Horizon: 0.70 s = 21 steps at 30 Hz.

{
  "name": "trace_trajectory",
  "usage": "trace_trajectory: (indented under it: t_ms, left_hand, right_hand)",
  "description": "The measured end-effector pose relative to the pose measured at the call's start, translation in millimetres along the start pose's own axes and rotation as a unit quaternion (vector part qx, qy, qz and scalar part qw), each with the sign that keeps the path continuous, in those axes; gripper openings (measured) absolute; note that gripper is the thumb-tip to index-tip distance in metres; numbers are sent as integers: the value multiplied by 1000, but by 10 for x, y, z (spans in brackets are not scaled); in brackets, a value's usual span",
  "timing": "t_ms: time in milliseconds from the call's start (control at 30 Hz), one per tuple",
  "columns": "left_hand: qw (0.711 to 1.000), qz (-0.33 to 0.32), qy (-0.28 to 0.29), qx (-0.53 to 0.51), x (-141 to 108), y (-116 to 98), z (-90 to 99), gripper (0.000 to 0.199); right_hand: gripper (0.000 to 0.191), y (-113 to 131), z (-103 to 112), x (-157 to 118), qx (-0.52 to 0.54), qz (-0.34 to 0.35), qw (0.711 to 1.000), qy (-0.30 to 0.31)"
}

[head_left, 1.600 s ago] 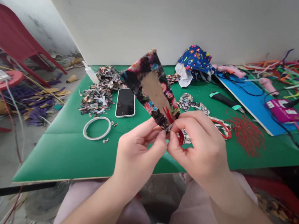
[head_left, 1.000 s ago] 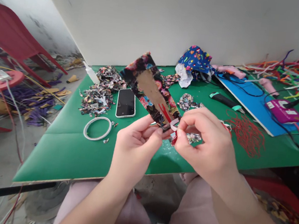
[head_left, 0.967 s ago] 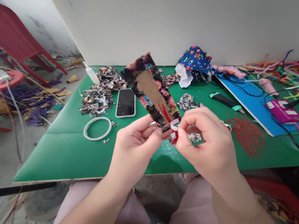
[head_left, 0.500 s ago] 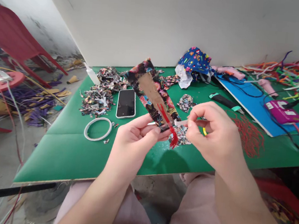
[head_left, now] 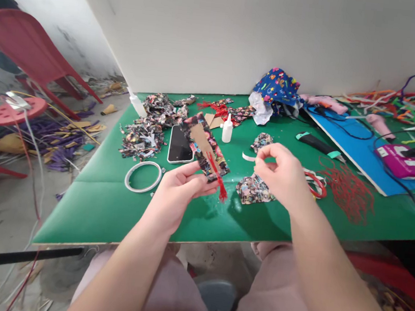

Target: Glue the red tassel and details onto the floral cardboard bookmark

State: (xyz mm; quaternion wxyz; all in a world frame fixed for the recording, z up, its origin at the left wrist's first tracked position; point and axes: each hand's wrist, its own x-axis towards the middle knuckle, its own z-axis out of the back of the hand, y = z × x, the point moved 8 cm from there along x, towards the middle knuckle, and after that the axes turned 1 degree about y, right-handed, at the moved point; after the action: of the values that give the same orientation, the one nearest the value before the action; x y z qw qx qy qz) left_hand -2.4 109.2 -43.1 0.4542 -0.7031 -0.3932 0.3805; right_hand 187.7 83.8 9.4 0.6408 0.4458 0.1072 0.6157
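Note:
My left hand (head_left: 180, 187) pinches the near end of a long cardboard strip wrapped in dark floral fabric (head_left: 202, 144), bare brown card facing up. A red tassel (head_left: 220, 189) hangs from that end, by my fingertips. My right hand (head_left: 281, 175) is a short way to the right, thumb and forefinger pinched on a small white tape strip (head_left: 248, 156) held just above the green table (head_left: 106, 199). A floral fabric piece (head_left: 254, 189) lies under that hand.
Near my left hand lie a phone (head_left: 179, 144), a tape ring (head_left: 143, 177), a heap of floral scraps (head_left: 145, 127) and a small glue bottle (head_left: 227, 129). Red threads (head_left: 348, 190), a utility knife (head_left: 316, 143), a blue board (head_left: 357, 141) and a purple device (head_left: 401, 161) lie to the right.
My right hand peeled the white strip off the end of the floral piece and drew it away to the right. My left hand lowered the piece toward the table.

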Motion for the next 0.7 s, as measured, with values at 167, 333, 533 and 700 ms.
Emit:
trace_trajectory:
  t_ms: [167,333,533,700]
  left_hand:
    - [996,82,-8,16,-8,219,185,33]
    - [989,142,3,37,-47,375,293,36]
    - [988,156,-9,15,3,430,415,37]
    - [987,157,8,20,25,400,363,34]
  right_hand:
    - [2,-272,-346,46,8,-50,998,42]
    - [25,-667,-606,68,81,-134,985,73]
    - [38,-808,-720,52,76,-147,981,101]
    - [25,-741,-665,57,73,-138,985,70]
